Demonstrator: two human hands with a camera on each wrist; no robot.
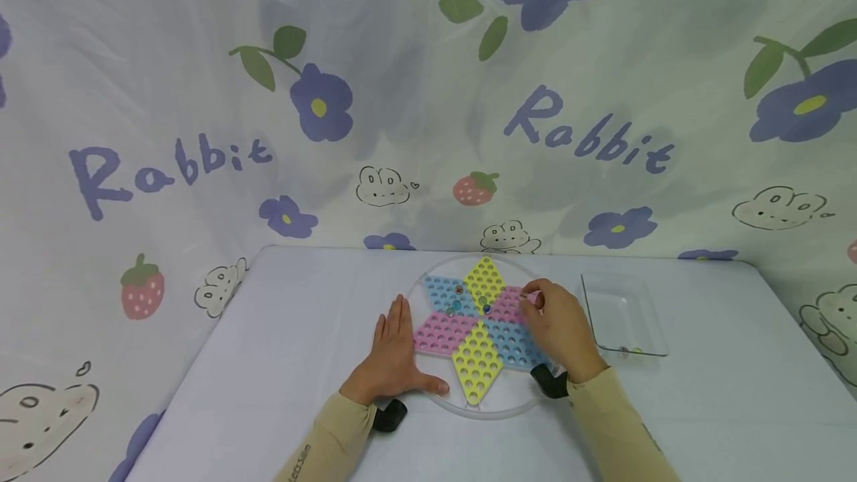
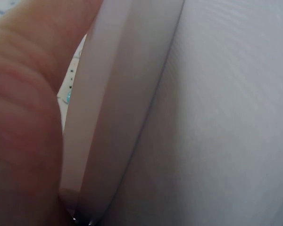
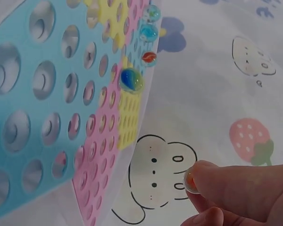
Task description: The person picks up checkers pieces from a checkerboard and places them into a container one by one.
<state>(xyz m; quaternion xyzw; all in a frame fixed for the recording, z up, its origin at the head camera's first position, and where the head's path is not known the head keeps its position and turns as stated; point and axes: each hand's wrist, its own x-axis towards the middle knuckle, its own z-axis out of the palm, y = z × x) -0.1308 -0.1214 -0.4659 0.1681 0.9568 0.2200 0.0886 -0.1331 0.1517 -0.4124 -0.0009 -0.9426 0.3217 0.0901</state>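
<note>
A round Chinese checkers board [image 1: 442,333] with a pink, yellow and blue star of holes lies on the table. My left hand [image 1: 391,355] rests along its left rim, fingers straight and thumb spread; the left wrist view shows the palm against the board's pale side wall [image 2: 104,113]. Between thumb and fingertips my right hand [image 1: 561,322] pinches a clear marble [image 3: 191,181] with some orange in it, above the far right pink section. A blue-and-yellow marble [image 3: 131,80] sits near the star's centre. Light blue marbles [image 3: 148,32] and a red one [image 3: 149,58] sit farther left.
A clear square plastic box [image 1: 623,311] stands right of the board, with marbles [image 1: 624,352] by its front wall. The table [image 1: 281,363] has a white cover. Behind it hangs a cloth [image 1: 428,117] printed with flowers, rabbits and strawberries.
</note>
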